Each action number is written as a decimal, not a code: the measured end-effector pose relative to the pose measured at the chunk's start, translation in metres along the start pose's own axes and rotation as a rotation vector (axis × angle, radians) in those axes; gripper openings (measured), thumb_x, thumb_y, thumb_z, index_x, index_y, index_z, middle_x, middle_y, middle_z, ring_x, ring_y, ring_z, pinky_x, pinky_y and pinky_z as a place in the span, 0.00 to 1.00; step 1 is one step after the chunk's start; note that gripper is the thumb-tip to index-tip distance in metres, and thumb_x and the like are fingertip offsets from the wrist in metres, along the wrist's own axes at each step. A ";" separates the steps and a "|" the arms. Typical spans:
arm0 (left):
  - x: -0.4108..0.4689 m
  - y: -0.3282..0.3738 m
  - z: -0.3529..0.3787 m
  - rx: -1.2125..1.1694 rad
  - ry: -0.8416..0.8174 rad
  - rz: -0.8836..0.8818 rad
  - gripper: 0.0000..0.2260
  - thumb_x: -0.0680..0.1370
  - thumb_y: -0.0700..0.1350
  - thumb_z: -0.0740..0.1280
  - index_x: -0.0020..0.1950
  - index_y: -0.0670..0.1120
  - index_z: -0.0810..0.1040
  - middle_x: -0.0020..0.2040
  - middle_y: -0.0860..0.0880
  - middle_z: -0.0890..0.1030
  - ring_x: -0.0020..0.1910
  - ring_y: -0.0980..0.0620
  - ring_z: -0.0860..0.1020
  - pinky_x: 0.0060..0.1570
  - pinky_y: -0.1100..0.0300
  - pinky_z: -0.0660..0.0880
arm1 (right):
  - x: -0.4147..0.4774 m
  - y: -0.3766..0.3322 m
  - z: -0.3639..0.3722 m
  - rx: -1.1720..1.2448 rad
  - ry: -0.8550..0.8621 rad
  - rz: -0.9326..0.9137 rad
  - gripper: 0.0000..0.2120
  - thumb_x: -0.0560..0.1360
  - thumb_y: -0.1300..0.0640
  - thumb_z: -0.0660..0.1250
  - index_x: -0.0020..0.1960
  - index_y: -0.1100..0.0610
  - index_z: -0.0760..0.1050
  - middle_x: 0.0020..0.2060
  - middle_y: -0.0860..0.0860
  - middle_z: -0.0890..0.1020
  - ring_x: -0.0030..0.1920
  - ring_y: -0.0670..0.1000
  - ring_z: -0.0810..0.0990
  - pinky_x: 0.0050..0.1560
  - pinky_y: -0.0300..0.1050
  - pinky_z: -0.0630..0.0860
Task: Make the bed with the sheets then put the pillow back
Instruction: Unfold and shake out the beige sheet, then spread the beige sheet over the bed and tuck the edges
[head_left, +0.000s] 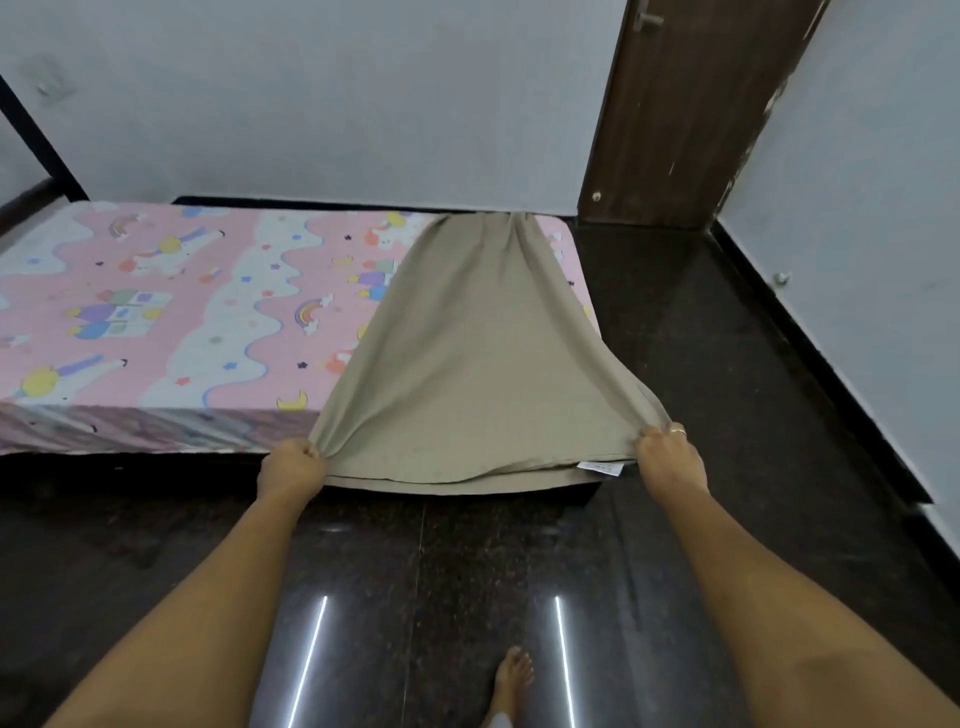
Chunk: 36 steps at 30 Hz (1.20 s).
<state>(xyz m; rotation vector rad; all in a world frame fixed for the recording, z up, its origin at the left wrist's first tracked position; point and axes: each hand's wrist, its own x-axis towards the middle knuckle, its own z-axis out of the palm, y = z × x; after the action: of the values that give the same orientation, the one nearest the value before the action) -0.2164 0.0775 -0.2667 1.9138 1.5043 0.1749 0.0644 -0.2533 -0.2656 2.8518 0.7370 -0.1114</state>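
Gripping: fingers of left hand (291, 465) and right hand (667, 452) are clenching the beige sheet (478, 353) by its near corners.
Risking: I am judging harder pulling could be dragging its bunched far end off the bed (156, 312).

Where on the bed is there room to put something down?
The pink cartoon-print bed sheet lies bare left of the plain beige cloth sheet, from the grey wall to the near edge. The right end is crowded: left hand and right hand grip that beige sheet's near corners.

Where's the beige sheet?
Head view: the beige sheet drapes over the right end of the bed, near the door, its near corners gripped by the left hand and right hand.
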 end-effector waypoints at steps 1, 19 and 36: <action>-0.002 -0.001 0.004 0.073 -0.011 0.011 0.06 0.76 0.40 0.61 0.45 0.40 0.77 0.46 0.37 0.79 0.44 0.38 0.78 0.43 0.52 0.76 | -0.001 -0.003 0.009 -0.022 -0.032 -0.009 0.17 0.76 0.68 0.55 0.63 0.62 0.73 0.57 0.56 0.76 0.65 0.57 0.68 0.55 0.47 0.75; 0.045 -0.017 0.107 0.637 -0.505 -0.277 0.23 0.75 0.47 0.67 0.67 0.39 0.71 0.65 0.40 0.74 0.61 0.43 0.75 0.51 0.56 0.71 | 0.068 -0.017 0.126 0.014 -0.774 -0.220 0.28 0.77 0.60 0.63 0.75 0.48 0.61 0.73 0.53 0.65 0.72 0.54 0.65 0.70 0.44 0.63; 0.119 0.141 0.157 0.234 -0.415 -0.200 0.17 0.77 0.45 0.66 0.62 0.36 0.74 0.60 0.37 0.78 0.59 0.38 0.76 0.57 0.50 0.72 | 0.258 -0.039 0.037 0.525 -0.584 -0.100 0.24 0.76 0.68 0.57 0.68 0.51 0.72 0.66 0.57 0.72 0.64 0.56 0.72 0.55 0.38 0.69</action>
<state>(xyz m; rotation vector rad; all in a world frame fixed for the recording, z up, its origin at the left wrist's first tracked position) 0.0135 0.1038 -0.3385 1.8155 1.4597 -0.4792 0.2698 -0.1062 -0.3394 2.9657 0.7967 -1.2553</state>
